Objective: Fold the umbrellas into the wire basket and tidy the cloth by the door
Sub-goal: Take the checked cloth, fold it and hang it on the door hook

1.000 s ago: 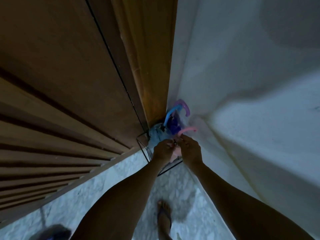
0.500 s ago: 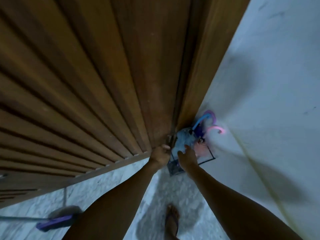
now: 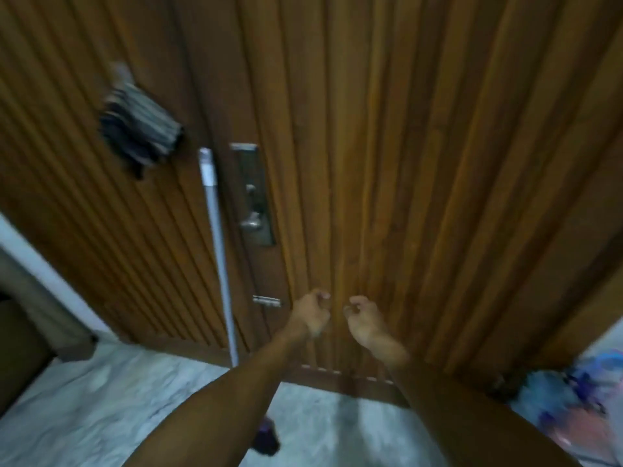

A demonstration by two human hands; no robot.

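Both of the person's arms reach up from the bottom of the frame toward the ribbed wooden door (image 3: 387,129). The left hand (image 3: 312,315) and right hand (image 3: 362,320) hang side by side just below centre, close together but apart, fingers loosely curled, each grip holding nothing.

The striped dark cloth (image 3: 140,129) hangs on the door in the upper left, bunched and blurred. The umbrellas (image 3: 580,399), a smear of blue, purple and pink, sit at the lower right edge by the door's foot; the wire basket cannot be made out in the blur.

A pale mop pole (image 3: 217,251) leans against the door left of centre, just beside the metal lock plate (image 3: 254,197), with a small bolt (image 3: 267,301) below it. Its purple head (image 3: 266,436) rests on the marbled floor (image 3: 101,399) between the forearms.
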